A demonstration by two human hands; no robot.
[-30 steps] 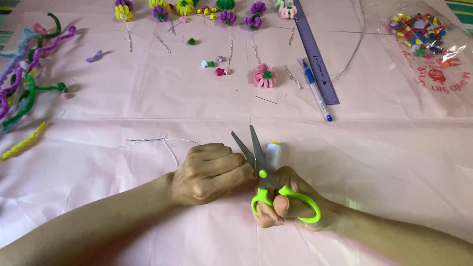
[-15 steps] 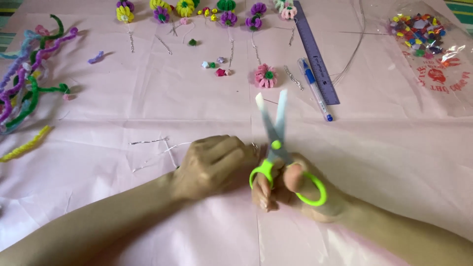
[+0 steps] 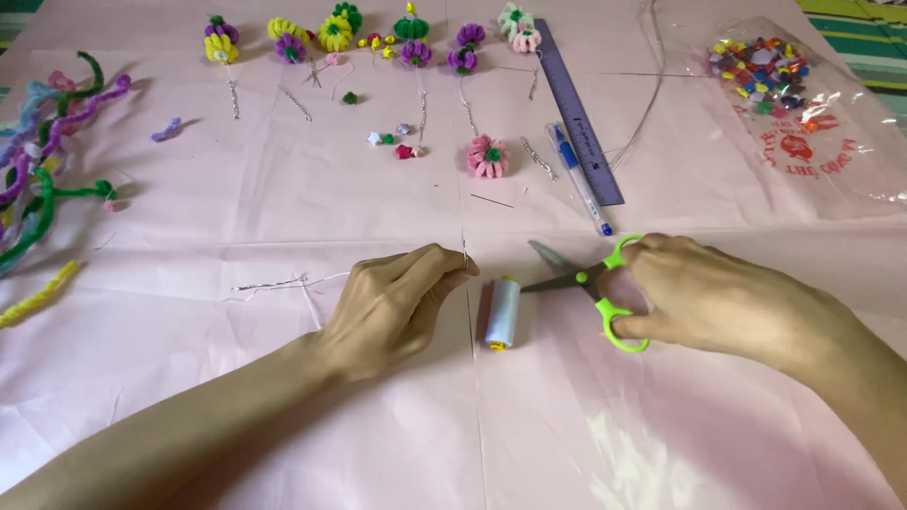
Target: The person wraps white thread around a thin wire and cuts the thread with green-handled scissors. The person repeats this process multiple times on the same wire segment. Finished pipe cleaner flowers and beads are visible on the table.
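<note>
Left hand (image 3: 392, 307) pinched narrow at the fingertips on a thin upright wire (image 3: 464, 247), just left of a white thread spool (image 3: 503, 314) lying on the pink table cover (image 3: 283, 406). Right hand (image 3: 704, 297) closed through the green handles of scissors (image 3: 581, 280), blades parted, tips near the spool. Wire likely light, springy, slippery; best held low, close to the cut. Open room toward the near edge; ruler (image 3: 578, 111), pen (image 3: 578, 178), pink flower (image 3: 487, 156) beyond; pipe cleaners (image 3: 42, 170) far left.
</note>
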